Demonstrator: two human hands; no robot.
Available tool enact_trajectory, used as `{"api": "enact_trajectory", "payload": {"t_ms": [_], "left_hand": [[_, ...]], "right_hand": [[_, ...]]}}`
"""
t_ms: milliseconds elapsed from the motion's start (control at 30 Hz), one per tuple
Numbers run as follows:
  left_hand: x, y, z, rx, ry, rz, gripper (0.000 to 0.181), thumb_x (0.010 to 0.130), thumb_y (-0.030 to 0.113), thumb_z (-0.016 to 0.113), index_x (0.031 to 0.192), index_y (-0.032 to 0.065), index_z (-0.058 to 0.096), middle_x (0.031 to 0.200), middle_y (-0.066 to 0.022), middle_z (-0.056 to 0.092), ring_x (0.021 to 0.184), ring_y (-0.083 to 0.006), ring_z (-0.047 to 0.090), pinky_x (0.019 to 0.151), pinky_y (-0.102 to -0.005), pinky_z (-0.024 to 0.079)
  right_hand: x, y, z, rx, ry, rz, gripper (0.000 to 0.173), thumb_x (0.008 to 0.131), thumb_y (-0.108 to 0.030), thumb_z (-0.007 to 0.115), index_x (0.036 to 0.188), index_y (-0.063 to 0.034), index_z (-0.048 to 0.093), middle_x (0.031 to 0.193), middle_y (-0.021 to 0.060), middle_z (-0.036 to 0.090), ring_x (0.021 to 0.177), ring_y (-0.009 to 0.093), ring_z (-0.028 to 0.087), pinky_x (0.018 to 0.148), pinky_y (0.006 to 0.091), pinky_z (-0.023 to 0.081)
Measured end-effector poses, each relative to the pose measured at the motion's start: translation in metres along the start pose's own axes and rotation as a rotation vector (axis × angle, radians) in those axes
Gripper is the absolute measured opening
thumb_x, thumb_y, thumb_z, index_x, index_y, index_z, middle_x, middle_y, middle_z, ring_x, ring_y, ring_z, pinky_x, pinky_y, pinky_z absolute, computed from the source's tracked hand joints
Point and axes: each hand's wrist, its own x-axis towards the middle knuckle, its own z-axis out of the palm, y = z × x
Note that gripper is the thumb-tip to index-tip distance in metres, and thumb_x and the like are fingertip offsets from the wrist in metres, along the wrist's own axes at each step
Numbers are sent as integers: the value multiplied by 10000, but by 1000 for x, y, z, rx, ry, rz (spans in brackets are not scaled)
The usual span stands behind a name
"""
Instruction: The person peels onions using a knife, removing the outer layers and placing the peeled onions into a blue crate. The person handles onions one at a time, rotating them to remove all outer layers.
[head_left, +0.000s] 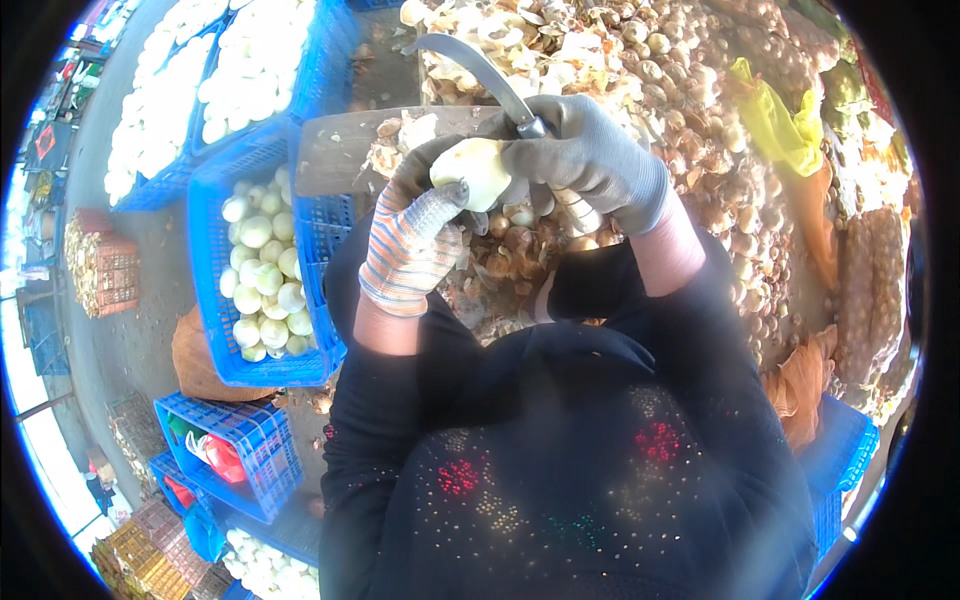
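My left hand, in a striped glove with dark fingertips, holds a pale peeled onion in front of my knees. My right hand, in a grey glove, grips a knife with a curved steel blade and a light handle; the blade points up and to the left, above the onion. The right fingertips touch the onion's right side. Beneath both hands lies a wooden board with onion skins on it. Unpeeled onions and loose skins lie on the ground below and between my legs.
To the left stands a blue plastic crate holding peeled onions; more filled blue crates are beyond it. A large heap of unpeeled onions spreads ahead and right, with a yellow plastic bag there. Another blue crate lies lower left.
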Motion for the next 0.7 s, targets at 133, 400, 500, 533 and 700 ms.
{"api": "enact_trajectory", "payload": {"t_ms": [133, 400, 500, 533, 700], "left_hand": [[2, 5, -2, 21, -32, -49, 443, 789, 64, 645, 1205, -11, 511, 1070, -141, 623, 886, -206, 642, 653, -271, 541], [17, -15, 1, -102, -41, -2, 497, 838, 38, 560, 1314, 35, 415, 1171, -152, 561, 981, -233, 616, 734, -307, 560], [13, -18, 7, -354, 122, -117, 465, 865, 121, 548, 1301, 49, 403, 1155, -129, 558, 978, -236, 608, 831, -369, 523], [15, -23, 0, -251, 97, -69, 439, 853, 158, 584, 1253, 38, 449, 1139, -129, 570, 1016, -261, 587, 879, -421, 497], [6, -4, -18, -381, 47, -61, 518, 809, 227, 635, 1239, -8, 466, 1118, -167, 579, 1028, -329, 578, 878, -435, 511]], "right_hand": [[0, -10, -5, -118, -30, 47, 307, 842, -151, 594, 1056, 68, 573, 720, 118, 660, 565, 130, 633, 504, 213, 501], [6, 2, -2, -257, 142, 33, 234, 835, -106, 619, 981, 73, 579, 709, 83, 636, 577, 97, 623, 530, 225, 516], [11, 6, 3, -451, 86, -71, 226, 863, -122, 616, 990, 57, 559, 744, 74, 641, 592, 98, 624, 526, 211, 502], [11, 4, 6, -422, 68, -49, 211, 871, -105, 592, 990, 64, 551, 736, 84, 639, 573, 104, 618, 513, 213, 504], [16, 0, -18, -45, 200, 38, 271, 859, -131, 609, 1001, 83, 524, 750, 87, 597, 569, 125, 611, 501, 206, 511]]}}
